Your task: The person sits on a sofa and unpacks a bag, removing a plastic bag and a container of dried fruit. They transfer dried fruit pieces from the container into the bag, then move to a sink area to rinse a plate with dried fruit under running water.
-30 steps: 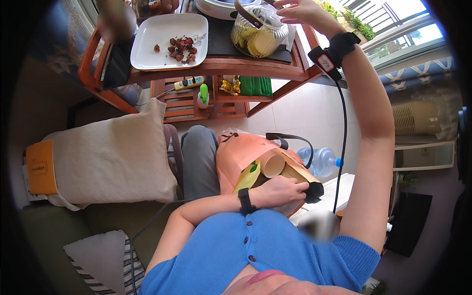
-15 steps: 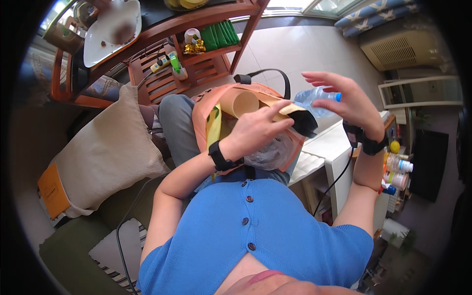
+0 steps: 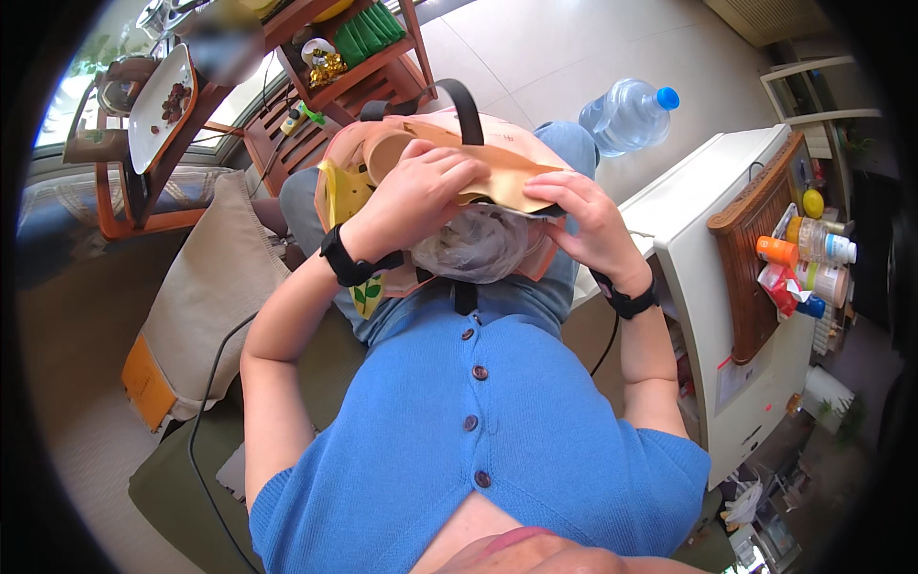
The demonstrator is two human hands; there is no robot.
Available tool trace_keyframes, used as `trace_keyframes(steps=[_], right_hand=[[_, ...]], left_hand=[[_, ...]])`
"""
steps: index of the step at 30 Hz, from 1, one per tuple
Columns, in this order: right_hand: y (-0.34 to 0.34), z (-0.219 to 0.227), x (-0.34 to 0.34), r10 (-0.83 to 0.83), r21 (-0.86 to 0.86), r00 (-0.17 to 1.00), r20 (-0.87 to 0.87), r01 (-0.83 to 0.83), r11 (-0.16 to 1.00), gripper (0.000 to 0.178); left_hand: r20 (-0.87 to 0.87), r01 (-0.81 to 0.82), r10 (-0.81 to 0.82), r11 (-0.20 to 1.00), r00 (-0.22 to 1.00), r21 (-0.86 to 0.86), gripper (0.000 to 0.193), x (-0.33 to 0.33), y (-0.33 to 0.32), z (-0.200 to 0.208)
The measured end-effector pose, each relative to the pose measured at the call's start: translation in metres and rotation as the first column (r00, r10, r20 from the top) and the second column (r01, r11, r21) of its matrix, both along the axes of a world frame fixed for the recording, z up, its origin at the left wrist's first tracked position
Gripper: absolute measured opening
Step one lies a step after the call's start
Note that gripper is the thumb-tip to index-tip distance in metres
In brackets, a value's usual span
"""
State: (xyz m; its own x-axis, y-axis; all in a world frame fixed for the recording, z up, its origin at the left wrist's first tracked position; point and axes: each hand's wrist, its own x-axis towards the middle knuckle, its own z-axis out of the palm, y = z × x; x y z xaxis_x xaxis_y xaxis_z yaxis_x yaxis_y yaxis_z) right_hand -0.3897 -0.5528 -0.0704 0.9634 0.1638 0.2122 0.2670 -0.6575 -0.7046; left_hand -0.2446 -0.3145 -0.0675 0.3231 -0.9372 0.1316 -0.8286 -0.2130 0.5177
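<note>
Lowered leftward since half a second ago, the right hand point(image 3: 595, 228) pinches the right end of a flat tan paper packet point(image 3: 512, 182) between thumb and fingers; the left hand point(image 3: 413, 196) curls its fingers against the packet's left part, their grip hidden. It lies at the mouth of a peach bag with black handles point(image 3: 516, 143), beyond a crumpled clear plastic bag point(image 3: 470, 247).

Bright daylight enters through a window point(image 3: 65, 107) at upper left, beside reddish-brown wooden shelving point(image 3: 368, 77). Pale, large-tiled floor point(image 3: 535, 48) spreads across the top. An olive-green sofa point(image 3: 182, 502) sits lower left; a white cabinet point(image 3: 700, 191) stands right. Beyond it, the dim, curved edge possibly shows a greyish wall.
</note>
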Motion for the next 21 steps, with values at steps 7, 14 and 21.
trace_keyframes(steps=[7, 14, 21], right_hand=[[0.004, -0.023, 0.005, -0.121, 0.266, 0.989, -0.079, 0.138, 0.954, 0.046], [0.019, -0.05, 0.044, -0.307, -0.006, 0.915, 0.261, 0.319, 0.948, 0.049], [0.024, -0.065, 0.039, -0.155, -0.27, 0.987, 0.049, 0.162, 0.949, 0.038]], left_hand=[[-0.2, -0.246, 0.242, 0.969, 0.95, 0.005, 0.03, -0.009, -0.002, 0.001], [0.082, -0.355, 0.352, 0.934, 0.932, 0.033, 0.022, 0.008, -0.024, -0.019], [0.497, -0.254, 0.122, 0.945, 0.859, 0.206, 0.02, 0.022, -0.013, -0.009]])
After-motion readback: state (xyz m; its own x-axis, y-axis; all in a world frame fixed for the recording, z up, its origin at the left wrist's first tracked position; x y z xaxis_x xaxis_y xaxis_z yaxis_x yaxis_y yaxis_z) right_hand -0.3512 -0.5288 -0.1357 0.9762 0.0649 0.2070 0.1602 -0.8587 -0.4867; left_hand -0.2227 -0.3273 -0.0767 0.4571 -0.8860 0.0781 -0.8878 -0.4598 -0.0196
